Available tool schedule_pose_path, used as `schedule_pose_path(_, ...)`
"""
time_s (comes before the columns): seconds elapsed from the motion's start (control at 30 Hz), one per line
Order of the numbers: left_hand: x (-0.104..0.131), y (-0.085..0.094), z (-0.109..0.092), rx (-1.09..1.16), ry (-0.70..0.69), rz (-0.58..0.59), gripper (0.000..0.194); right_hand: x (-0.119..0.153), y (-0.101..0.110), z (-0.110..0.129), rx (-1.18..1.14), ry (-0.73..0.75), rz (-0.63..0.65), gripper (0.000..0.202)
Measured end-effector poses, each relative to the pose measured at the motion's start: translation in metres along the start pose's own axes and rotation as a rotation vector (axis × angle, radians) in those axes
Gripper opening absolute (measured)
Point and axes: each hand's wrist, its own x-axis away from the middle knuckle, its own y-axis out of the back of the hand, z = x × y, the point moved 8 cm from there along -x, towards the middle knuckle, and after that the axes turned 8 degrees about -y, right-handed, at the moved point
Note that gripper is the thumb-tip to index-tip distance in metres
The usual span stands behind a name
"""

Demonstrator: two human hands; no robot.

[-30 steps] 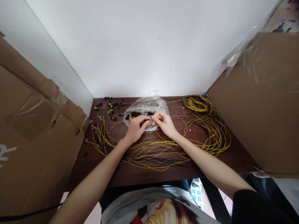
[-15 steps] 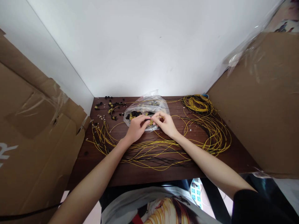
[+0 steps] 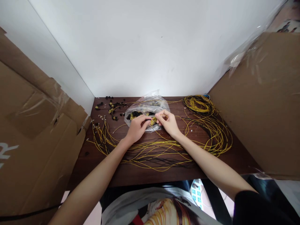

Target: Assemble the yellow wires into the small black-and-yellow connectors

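Observation:
My left hand [image 3: 137, 128] pinches a small black connector piece [image 3: 148, 119] between thumb and fingers. Just to its right, my right hand [image 3: 169, 124] is closed on a thin yellow wire, which runs off toward the right-hand coil; its end is too small to make out. Both hands are over a clear plastic bag [image 3: 128, 107] that lies open on the dark wooden table [image 3: 138, 180]. Inside the bag are many small black and yellow connector pieces [image 3: 135, 114], partly hidden by my fingers.
Long yellow and black wires [image 3: 150, 145] stretch across the table below my hands. A wire coil [image 3: 198, 104] lies at the back right. Loose connectors [image 3: 111, 110] are scattered at the back left. Cardboard boxes stand left [image 3: 35, 134] and right [image 3: 262, 106], a white wall [image 3: 145, 47] behind.
My right hand has moved slightly right and up, away from my left, opening a small gap between the fingertips. My left hand stays almost in place.

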Motion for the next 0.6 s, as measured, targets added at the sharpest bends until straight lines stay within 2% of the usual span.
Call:
schedule_pose_path(0.13, 0.000, 0.000, 0.002, -0.011, -0.013, -0.015, 0.016, 0.005, -0.009, 0.008, 0.108, 0.073, 0.067, 0.030)
schedule_pose_path(0.23, 0.001, 0.000, 0.002, -0.014, -0.017, -0.010, 0.016, 0.006, -0.011, 0.008, 0.118, 0.072, 0.083, 0.030)
schedule_pose_path(0.5, 0.000, -0.002, 0.000, 0.013, 0.000, 0.019, 0.017, -0.003, 0.003, -0.002, -0.036, -0.030, -0.019, 0.033)
schedule_pose_path(0.6, 0.000, -0.001, 0.000, 0.006, -0.003, 0.012, 0.017, -0.003, 0.000, -0.001, -0.017, -0.005, 0.018, 0.031)
